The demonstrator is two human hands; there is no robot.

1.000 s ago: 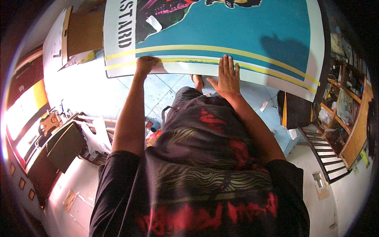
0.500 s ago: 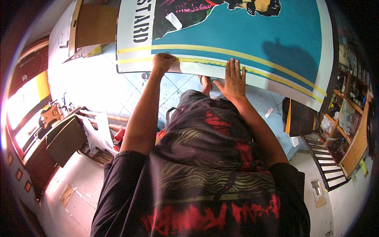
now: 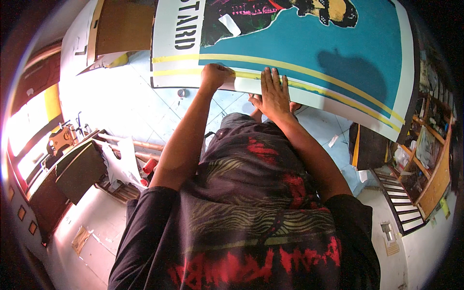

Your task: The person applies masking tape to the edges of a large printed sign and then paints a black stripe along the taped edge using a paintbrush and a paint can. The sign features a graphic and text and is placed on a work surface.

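A large poster board with a teal field, a white border and a painted figure lies in front of me. Two yellow tape strips run along its near edge, the outer one smudged with teal at places. My left hand is closed in a fist over the outer strip; whatever its fingers hold is hidden. To its right, my right hand rests flat on the near border with fingers stretched out, thumb apart toward the board's edge. The fingertips lie across the outer strip. A white scrap sits on the painted figure.
Pale blue floor tiles show beneath the board, with a small round container on them. A wooden cabinet stands at the far left. Cluttered shelves are on the right. A dark bench is at the left.
My left hand has moved a little right along the strip and my right hand has shifted left, so they are closer together. The board appears slightly further right in view.
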